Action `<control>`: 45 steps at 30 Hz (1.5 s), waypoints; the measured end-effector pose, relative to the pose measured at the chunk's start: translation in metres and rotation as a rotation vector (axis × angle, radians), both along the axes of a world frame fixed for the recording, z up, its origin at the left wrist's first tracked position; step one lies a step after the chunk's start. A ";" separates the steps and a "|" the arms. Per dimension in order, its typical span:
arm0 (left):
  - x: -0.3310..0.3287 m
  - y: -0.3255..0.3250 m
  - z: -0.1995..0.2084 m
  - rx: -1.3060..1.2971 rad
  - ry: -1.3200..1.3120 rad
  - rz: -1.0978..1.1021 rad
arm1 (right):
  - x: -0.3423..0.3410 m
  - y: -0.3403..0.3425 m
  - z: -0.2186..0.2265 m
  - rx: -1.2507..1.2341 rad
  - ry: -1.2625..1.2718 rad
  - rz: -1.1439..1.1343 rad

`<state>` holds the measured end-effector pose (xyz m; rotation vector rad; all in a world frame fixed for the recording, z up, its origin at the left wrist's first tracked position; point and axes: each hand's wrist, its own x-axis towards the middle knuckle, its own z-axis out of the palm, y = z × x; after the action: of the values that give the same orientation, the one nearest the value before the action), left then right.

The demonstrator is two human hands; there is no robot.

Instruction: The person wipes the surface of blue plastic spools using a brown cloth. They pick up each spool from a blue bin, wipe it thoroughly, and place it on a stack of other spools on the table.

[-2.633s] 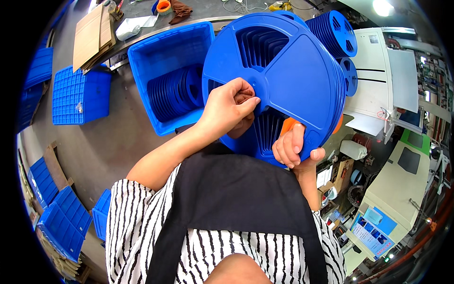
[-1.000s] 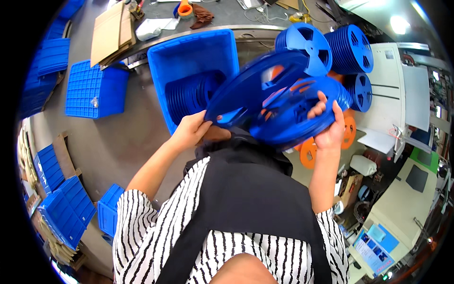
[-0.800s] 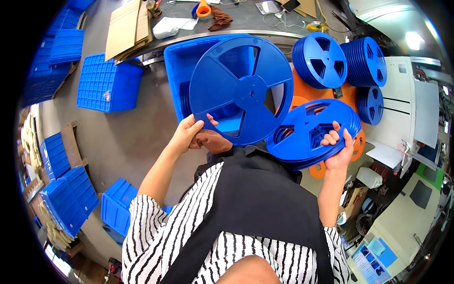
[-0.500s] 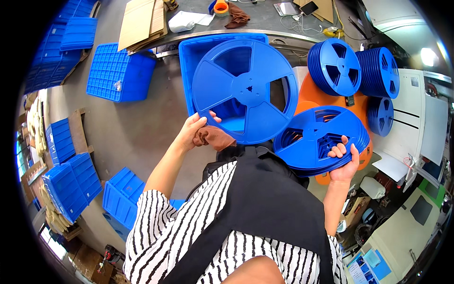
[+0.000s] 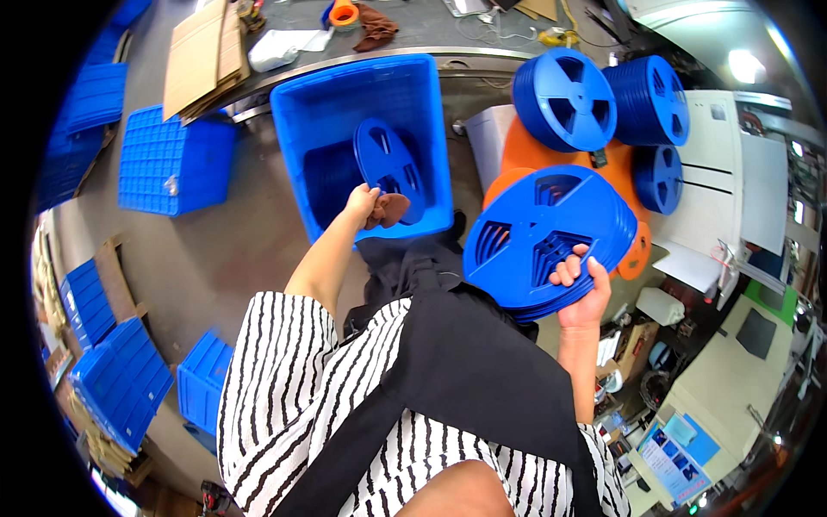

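Observation:
My left hand (image 5: 363, 207) is closed on a brown cloth (image 5: 389, 212) and on the near rim of a blue reel (image 5: 389, 155). That reel stands tilted inside a deep blue bin (image 5: 289, 121), beside more dark blue reels partly in shadow. A stack of blue reels (image 5: 536, 207), its top one a three-windowed disc, lies in front of me to the right. My right hand (image 5: 583, 284) grips the stack's near right edge, with fingers through a window of the top reel and the thumb outside the rim.
Further reel stacks (image 5: 564, 99) stand on an orange surface (image 5: 525, 146) at the right. Beyond the bin is a grey workbench (image 5: 405, 39) with cardboard sheets (image 5: 196, 60), orange tape (image 5: 343, 12) and another brown cloth (image 5: 376, 28). An upturned blue crate (image 5: 159, 159) sits at the left.
My left hand has taken the blue reel from above the bin's near edge down into it, and the reel has tilted. My right hand keeps its grip on the stack. The view has shifted.

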<state>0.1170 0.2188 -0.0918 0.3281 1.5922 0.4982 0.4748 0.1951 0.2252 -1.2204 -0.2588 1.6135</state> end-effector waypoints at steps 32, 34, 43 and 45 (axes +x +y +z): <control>0.082 0.030 0.276 1.313 0.446 -0.450 | -0.010 -0.016 0.033 0.527 0.598 0.316; 0.120 0.034 0.292 1.483 0.382 -0.705 | -0.015 -0.015 0.036 0.519 0.597 0.367; 0.137 0.007 0.286 1.735 0.133 -0.752 | -0.011 -0.028 0.035 0.483 0.535 0.334; 0.107 0.016 0.251 1.758 0.407 -0.580 | -0.011 -0.027 0.037 0.509 0.525 0.347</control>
<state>0.2239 0.2344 0.1596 2.2127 0.9010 1.3058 0.4639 0.1684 0.2620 -0.3555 -0.5238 1.9442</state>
